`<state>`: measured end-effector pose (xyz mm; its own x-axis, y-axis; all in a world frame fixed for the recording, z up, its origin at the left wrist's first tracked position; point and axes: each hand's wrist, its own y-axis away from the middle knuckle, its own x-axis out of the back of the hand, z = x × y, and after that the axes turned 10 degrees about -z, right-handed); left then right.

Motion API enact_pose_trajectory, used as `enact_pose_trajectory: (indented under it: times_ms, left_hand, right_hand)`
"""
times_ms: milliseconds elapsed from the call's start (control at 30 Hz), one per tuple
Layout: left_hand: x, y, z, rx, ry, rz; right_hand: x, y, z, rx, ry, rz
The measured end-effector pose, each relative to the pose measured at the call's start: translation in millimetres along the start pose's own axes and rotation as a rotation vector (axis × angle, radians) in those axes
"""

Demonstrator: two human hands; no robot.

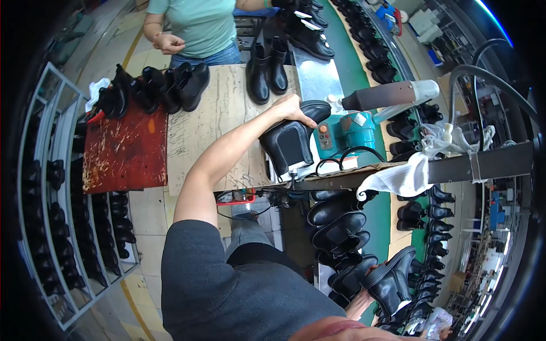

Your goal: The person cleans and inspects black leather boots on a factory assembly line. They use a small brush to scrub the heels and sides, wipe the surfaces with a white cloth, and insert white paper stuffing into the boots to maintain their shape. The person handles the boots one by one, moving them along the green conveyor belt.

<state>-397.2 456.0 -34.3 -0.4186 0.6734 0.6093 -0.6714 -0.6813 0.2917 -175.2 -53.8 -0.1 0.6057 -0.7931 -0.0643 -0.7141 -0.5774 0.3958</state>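
Observation:
My left hand [292,111] is closed on a black ankle boot [288,146] at the near right of the wooden table. The boot lies tilted, its toe pointing away to the right and its opening toward me. Low on the right, my right hand [359,304] is closed around another black ankle boot [391,280], mostly hidden behind it. Just beyond the left-hand boot stands a teal machine [354,132] with an orange button and a brown roller [381,96]. A pair of tall black boots [267,68] stands upright on the far side of the table.
Several black boots [156,91] line the far edge by a scuffed red board [125,153]. A metal rack [57,187] of footwear is at left. Boots fill a green conveyor [387,210] at right, beside a beam [483,162] with white cloth. A person [196,25] stands opposite.

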Motion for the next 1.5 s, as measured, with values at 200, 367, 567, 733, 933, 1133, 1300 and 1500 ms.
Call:
enact_pose_trajectory:
  times_ms: [200,367,567,733,933,1133,1300,1500]
  left_hand:
    - [-9,-7,10,-0.006,-0.114,0.045]
    - [9,42,-6,0.070,-0.057,0.047]
    - [9,193,-33,0.125,0.684,-0.048]
    - [-71,300,-22,0.245,0.945,-0.194]
    - [-193,296,87,0.132,0.997,-0.568]
    - [-259,229,210,0.141,0.841,-0.895]
    - [-300,206,322,0.068,0.655,-0.792]
    - [-358,189,374,-0.141,0.044,-0.889]
  right_hand:
    - [1,-21,-1,0.010,0.035,-0.041]
    - [4,-42,-6,0.017,0.043,-0.094]
    - [70,-36,-14,0.108,-0.049,0.003]
    - [171,-44,-22,0.233,-0.262,0.157]
    - [330,-84,25,0.344,-0.675,0.319]
    - [412,-170,63,0.165,-0.895,0.248]
    - [445,-230,8,0.173,-0.788,0.419]
    - [418,-186,9,0.585,0.263,0.542]
